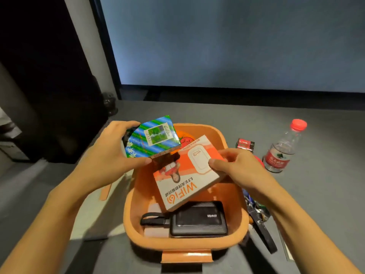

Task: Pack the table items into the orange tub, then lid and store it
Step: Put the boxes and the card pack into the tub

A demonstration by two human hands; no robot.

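Over the orange tub, which sits on the grey bench, the left hand grips a green-and-blue patterned box. The right hand pinches an orange WiFi router box, tilted above a black Anker power bank lying inside.

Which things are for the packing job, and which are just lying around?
For the job: orange tub, green box in the left hand, WiFi box in the right hand, power bank, water bottle, red pack.
Lying about: dark object by the wall, big screen.
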